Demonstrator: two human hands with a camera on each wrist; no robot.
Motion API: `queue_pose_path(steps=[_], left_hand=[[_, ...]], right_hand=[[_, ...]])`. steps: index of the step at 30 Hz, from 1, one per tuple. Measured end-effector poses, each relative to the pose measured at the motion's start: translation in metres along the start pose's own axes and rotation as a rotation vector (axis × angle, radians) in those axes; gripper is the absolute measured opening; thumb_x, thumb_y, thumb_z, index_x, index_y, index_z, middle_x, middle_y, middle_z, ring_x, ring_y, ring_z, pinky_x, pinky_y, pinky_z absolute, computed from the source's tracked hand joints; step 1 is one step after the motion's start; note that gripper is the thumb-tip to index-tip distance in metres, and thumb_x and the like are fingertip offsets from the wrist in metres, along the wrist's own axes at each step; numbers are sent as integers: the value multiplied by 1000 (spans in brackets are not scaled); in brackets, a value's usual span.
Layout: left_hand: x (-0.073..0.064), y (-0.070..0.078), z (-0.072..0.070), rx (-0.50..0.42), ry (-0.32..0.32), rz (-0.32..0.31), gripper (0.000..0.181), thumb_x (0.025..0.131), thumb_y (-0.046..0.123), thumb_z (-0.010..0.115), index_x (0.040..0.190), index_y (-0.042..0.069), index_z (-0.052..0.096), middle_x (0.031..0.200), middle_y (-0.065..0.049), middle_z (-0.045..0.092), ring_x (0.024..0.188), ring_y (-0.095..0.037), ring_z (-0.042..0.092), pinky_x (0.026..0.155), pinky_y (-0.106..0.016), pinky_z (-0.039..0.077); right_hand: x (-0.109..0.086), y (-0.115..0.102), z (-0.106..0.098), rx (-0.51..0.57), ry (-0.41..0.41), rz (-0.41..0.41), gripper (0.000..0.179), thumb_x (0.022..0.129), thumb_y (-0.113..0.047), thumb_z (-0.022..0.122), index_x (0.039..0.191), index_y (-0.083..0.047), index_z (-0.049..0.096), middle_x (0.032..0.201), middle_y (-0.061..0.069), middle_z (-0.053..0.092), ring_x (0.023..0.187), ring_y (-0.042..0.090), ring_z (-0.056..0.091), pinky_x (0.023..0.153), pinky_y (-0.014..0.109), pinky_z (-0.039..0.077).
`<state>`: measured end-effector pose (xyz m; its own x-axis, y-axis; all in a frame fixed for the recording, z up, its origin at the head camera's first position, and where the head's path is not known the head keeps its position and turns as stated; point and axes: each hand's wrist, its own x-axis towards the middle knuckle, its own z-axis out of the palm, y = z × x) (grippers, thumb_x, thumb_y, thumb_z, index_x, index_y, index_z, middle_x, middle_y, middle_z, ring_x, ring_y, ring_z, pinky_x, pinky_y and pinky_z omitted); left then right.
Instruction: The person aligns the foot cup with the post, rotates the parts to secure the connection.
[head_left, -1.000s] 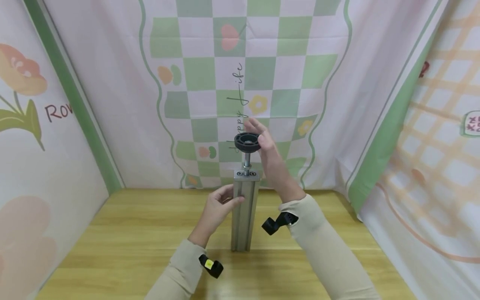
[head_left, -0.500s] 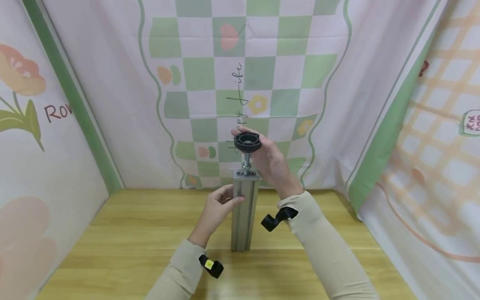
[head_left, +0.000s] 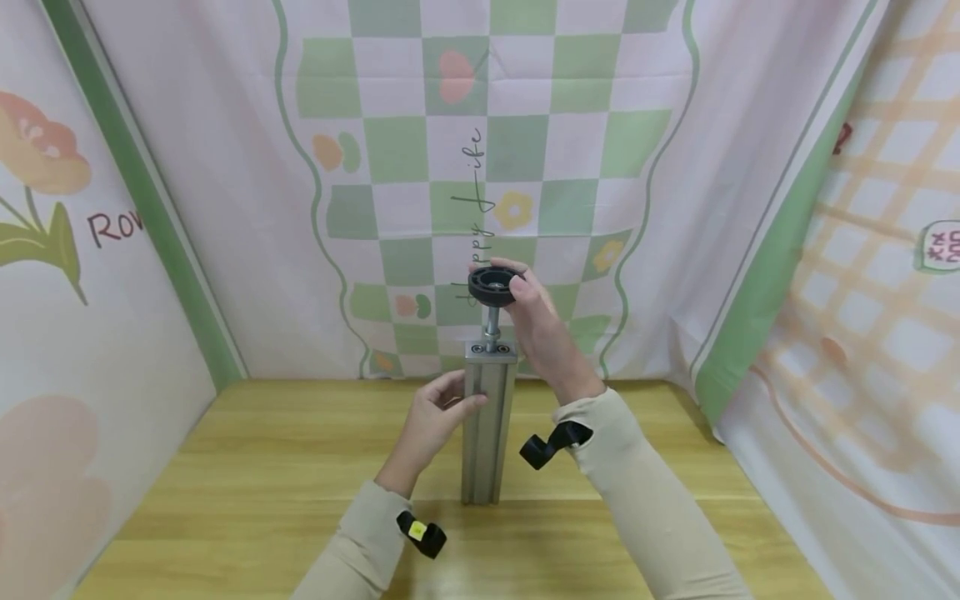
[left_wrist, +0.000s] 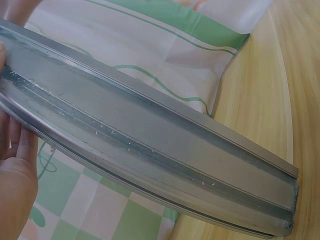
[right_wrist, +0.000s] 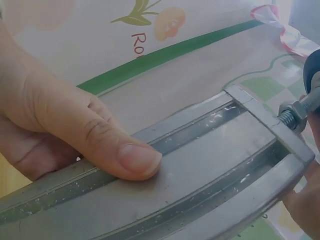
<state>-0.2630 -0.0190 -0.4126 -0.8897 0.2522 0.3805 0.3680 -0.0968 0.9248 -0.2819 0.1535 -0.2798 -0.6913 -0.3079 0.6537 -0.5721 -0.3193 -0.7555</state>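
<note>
A length of grooved aluminium profile [head_left: 482, 450] stands upright on the table, its end plate [head_left: 491, 356] on top. From that plate rises a threaded rod [head_left: 492, 320] with a hex nut [right_wrist: 292, 117], carrying a round black levelling foot [head_left: 483, 293]. My left hand [head_left: 437, 415] grips the upper part of the profile, thumb on the near face in the right wrist view, other fingers behind it. My right hand [head_left: 546, 329] holds the levelling foot by its right side, thumb at the rim and fingers round the back, partly hidden by the foot.
The wooden table [head_left: 247, 492] spreads round the profile's base. A checked green-and-white curtain [head_left: 397, 150] hangs behind, with printed fabric at the left and right. Each sleeve carries a black camera mount, the left mount [head_left: 422, 534] and the right mount [head_left: 555, 445].
My right hand's fingers have shifted round the levelling foot, from spread beside it to curled at its rim, with the thumb now on the near side. My left hand and the profile stay put.
</note>
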Motion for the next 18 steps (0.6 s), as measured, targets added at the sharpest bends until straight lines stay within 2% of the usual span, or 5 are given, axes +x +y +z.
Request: queue_pose_path(steps=[4, 7, 11, 15, 18], left_hand=[[0, -2, 0, 1, 5, 1, 43, 90, 22, 78, 128, 8, 66, 111, -9, 69, 105, -24, 65, 96, -34, 53], [0, -2, 0, 1, 6, 1, 42, 90, 22, 78, 128, 8, 66, 111, -9, 69, 105, -23, 65, 96, -33, 53], [0, -2, 0, 10, 2, 6, 42, 90, 23, 78, 128, 10, 66, 112, -8, 69, 106, -23, 65, 97, -34, 53], [0, -2, 1, 16, 4, 13, 42, 90, 25, 78, 129, 12, 66, 113, -7, 69, 107, -22, 64, 98, -34, 52], [0, -1, 1, 14, 4, 16, 43, 90, 25, 78, 129, 12, 66, 113, -6, 69, 107, -22, 64, 98, -35, 52]], right_hand=[[-4, -2, 4, -88, 101, 23, 70, 95, -42, 57, 141, 6, 37, 129, 17, 57, 121, 26, 54, 116, 40, 27], [-7, -5, 9, -127, 177, 64, 77, 90, -52, 66, 140, 0, 39, 126, 14, 58, 116, 23, 57, 113, 37, 32], [-10, -8, 17, -144, 251, 65, 87, 79, -61, 78, 135, -7, 40, 124, 14, 56, 111, 24, 59, 103, 34, 45], [-9, -9, 26, -177, 303, 23, 71, 81, -51, 80, 127, -12, 41, 112, 10, 54, 103, 23, 59, 83, 27, 51], [-8, -10, 31, -225, 332, -6, 59, 84, -42, 79, 120, -17, 39, 110, 9, 53, 106, 23, 58, 78, 26, 49]])
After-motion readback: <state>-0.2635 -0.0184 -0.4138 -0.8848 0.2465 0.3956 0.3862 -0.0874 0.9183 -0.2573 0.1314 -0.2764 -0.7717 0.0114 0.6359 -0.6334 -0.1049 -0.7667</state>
